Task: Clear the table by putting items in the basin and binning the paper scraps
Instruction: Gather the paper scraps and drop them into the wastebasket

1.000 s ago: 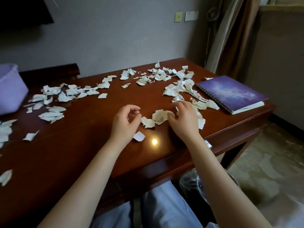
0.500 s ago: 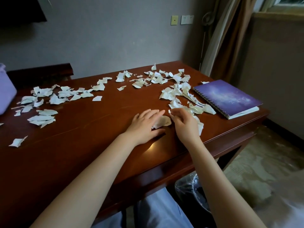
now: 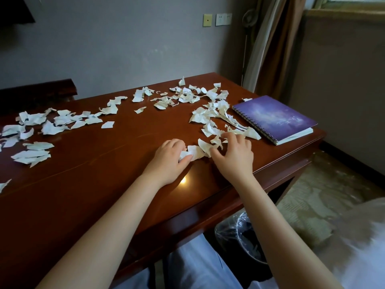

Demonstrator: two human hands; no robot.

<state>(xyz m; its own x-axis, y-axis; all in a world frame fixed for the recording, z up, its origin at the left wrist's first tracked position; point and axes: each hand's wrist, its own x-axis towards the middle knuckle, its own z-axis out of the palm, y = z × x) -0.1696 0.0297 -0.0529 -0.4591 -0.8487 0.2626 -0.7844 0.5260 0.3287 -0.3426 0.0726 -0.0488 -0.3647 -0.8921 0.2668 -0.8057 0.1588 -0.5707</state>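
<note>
Beside the one purple notebook (image 3: 275,118), the left hand (image 3: 169,161) pinches a paper scrap (image 3: 193,152); the right hand (image 3: 234,156), fingers spread, presses perhaps several scraps. Dozens of scraps (image 3: 52,126) lie far from it.

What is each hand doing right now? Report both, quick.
Left hand: closed on a paper scrap at the table.
Right hand: open, fingers spread over the scraps, gripping nothing visible.
</note>
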